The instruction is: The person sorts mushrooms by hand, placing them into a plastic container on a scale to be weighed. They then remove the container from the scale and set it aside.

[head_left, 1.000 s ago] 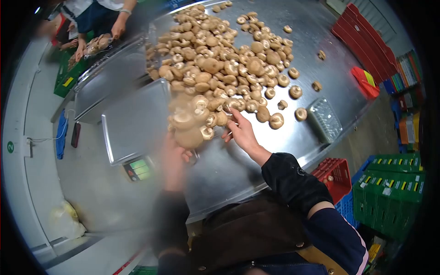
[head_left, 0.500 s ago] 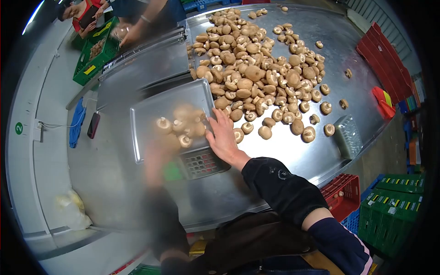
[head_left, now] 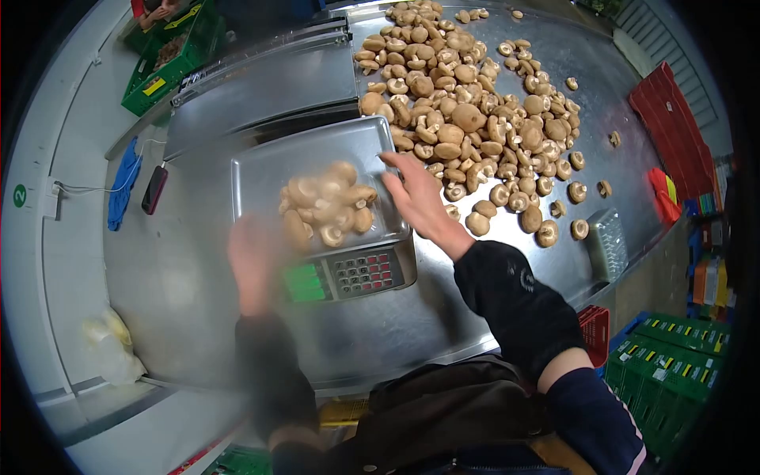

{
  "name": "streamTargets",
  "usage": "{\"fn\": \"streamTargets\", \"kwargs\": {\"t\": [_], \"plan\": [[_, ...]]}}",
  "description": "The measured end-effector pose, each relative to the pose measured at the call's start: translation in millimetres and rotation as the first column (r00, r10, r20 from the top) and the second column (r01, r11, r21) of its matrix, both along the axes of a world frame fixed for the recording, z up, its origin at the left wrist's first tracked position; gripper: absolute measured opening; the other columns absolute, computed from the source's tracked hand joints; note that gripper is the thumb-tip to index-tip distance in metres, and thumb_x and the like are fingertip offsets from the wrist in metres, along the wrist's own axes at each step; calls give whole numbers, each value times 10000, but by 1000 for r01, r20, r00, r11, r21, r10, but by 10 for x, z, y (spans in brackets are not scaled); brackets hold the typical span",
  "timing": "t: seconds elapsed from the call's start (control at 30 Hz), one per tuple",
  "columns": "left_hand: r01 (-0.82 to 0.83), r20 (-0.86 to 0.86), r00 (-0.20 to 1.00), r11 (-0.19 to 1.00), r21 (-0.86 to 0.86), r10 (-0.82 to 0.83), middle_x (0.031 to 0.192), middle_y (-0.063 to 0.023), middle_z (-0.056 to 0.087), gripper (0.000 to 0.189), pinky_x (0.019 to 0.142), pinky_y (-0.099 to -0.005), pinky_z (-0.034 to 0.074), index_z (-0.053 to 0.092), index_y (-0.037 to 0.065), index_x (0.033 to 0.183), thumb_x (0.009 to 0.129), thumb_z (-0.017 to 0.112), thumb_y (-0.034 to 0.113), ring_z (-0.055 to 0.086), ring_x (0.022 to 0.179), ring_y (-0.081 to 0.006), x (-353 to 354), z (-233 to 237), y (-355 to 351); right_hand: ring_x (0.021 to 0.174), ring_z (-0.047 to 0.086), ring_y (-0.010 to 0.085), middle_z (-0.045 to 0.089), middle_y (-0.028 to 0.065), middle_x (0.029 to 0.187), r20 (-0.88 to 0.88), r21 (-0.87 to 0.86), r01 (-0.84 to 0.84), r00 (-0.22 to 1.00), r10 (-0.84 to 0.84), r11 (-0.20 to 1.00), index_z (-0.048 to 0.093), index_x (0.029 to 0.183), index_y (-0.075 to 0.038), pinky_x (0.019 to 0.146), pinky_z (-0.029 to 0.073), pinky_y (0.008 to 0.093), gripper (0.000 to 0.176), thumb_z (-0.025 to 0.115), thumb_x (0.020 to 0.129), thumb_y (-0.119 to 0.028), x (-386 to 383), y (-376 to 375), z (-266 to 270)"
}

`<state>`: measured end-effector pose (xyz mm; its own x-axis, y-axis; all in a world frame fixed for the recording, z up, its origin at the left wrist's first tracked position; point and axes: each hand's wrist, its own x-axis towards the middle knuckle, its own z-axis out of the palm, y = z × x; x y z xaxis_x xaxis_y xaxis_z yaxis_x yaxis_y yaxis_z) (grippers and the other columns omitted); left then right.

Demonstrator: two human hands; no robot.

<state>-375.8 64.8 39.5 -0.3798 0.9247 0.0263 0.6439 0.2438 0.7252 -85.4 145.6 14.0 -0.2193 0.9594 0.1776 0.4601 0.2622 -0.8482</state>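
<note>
A pile of mushrooms (head_left: 328,202) lies on the metal pan (head_left: 261,162) of a scale, partly blurred. Below the pan show the scale's keypad (head_left: 364,271) and a lit green display (head_left: 306,283). My left hand (head_left: 257,257) is at the pan's front left side, smeared by motion, its fingers not clear. At the pan's right edge is my right hand (head_left: 421,196), fingers apart and holding nothing. A large heap of mushrooms (head_left: 467,119) spreads over the metal table just behind and right of that hand.
A clear plastic box (head_left: 608,245) and a red crate (head_left: 673,131) are at the right. Green crates (head_left: 669,372) stand at the lower right. A phone (head_left: 154,190) and blue cloth (head_left: 124,186) lie left. Part of another person (head_left: 150,12) shows at the top left, near a green crate (head_left: 162,71).
My right hand has lifted and opened a little at the pan's edge. My left hand has moved left, away from the mushrooms. The camera view has shifted.
</note>
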Motion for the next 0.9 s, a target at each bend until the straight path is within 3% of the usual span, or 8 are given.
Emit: {"fn": "streamTargets", "kwargs": {"t": [0.13,0.23,0.37,0.57,0.63,0.7,0.8,0.9], "plan": [[125,-17,992,969,212,-124,1242,-175,617,449,997,-341,433,576,23,1289,941,614,304,579,1179,-241,214,64,294,1018,628,366,656,222,1094,183,-37,-87,979,92,996,642,1147,-4,876,490,434,374,578,907,-283,-422,527,57],[221,-201,962,963,158,-187,1234,-193,625,463,983,-346,445,577,25,1293,938,610,320,591,1167,-243,322,18,467,940,653,369,685,221,985,282,-211,-167,933,223,963,687,1045,5,826,506,435,392,602,888,-343,-549,774,22],[154,93,983,986,57,-159,1226,-177,636,481,1000,-352,444,584,22,1278,858,717,215,594,1159,-258,405,16,592,873,664,379,694,223,905,241,-241,-226,928,284,944,704,956,18,786,511,446,396,603,893,-360,-530,802,-65],[54,293,948,973,225,-121,1213,-135,627,480,991,-335,459,576,-13,1261,825,751,84,599,1132,-223,414,-111,636,838,660,344,687,206,888,-131,-111,155,977,-169,982,675,968,23,777,503,415,376,606,915,-342,-396,796,-390],[1,457,879,958,286,-137,1201,-154,615,488,973,-313,472,544,-28,1285,842,735,49,597,1127,-209,419,-80,623,786,648,232,688,151,862,-334,-214,149,917,-216,965,655,1021,23,736,497,336,377,579,955,-340,-326,804,-388],[-78,572,810,941,330,-133,1201,-166,613,489,966,-299,476,531,-31,1298,855,724,42,600,1121,-203,434,30,565,837,644,178,683,93,1005,-409,-373,38,890,-201,927,611,1143,16,759,522,302,401,552,989,-350,-204,800,-297],[-58,501,836,873,484,-223,1219,-191,603,415,999,-340,488,507,-42,1295,906,641,13,605,1153,-262,210,43,485,964,645,193,655,111,1123,-792,-529,-233,481,-376,816,537,1258,0,813,564,357,404,483,1018,-321,-44,678,-81],[-130,575,791,861,491,-208,1236,-216,584,385,1022,-400,490,488,-45,1295,932,595,25,596,1174,-346,81,129,327,898,654,211,655,124,1105,-895,-423,-481,354,-271,768,521,1258,-14,779,566,349,452,486,1005,-386,217,596,-41]]}}
